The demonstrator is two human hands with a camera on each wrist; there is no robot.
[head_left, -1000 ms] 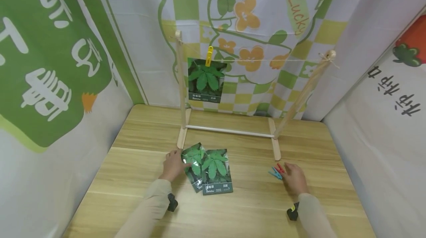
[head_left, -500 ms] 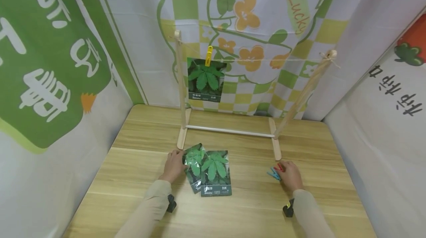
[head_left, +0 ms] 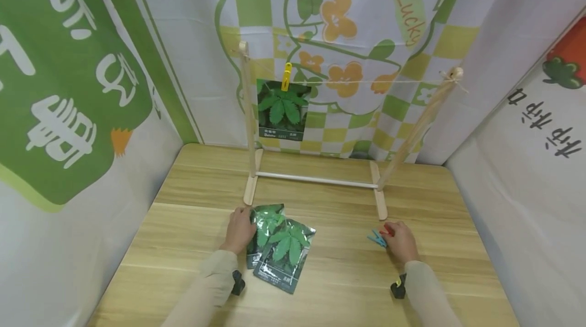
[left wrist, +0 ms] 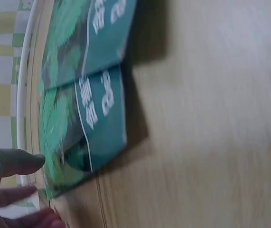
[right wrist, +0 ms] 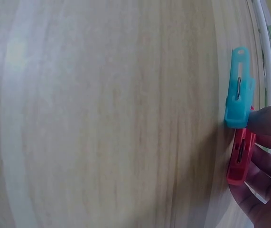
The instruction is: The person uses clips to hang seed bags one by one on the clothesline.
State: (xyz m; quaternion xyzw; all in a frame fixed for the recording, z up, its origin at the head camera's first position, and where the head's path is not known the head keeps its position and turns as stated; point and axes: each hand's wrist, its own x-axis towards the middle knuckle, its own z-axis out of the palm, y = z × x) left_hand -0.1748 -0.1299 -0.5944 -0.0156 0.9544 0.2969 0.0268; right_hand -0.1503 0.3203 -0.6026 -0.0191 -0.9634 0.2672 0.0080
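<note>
My left hand (head_left: 239,230) is at the left edge of a glossy leaf-picture packet (head_left: 263,225), pinching it between thumb and fingers. A second leaf-picture packet (head_left: 285,256) overlaps it on the right, tilted on the table. In the left wrist view, my thumb (left wrist: 23,162) meets the edge of the packet (left wrist: 59,128), and shadows lie beside both packets. On the right, my right hand (head_left: 402,242) pinches a red clothespin (right wrist: 241,159), and a blue clothespin (right wrist: 239,90) sits against it near the thumb tip. Parts of the right fingers are hidden behind the red clothespin.
Behind the packets stands a wooden frame (head_left: 249,113) with a string (head_left: 357,82) between its posts. A third leaf-picture packet (head_left: 282,113) hangs there from a yellow clothespin (head_left: 286,77). A white rod (head_left: 316,180) joins the feet. Printed cloth (head_left: 343,22) surrounds the table (head_left: 348,291).
Both packets have shifted and turned: the left one stands straighter, and the right one has slid toward me and tilted. My right hand and the clothespins have barely moved.
</note>
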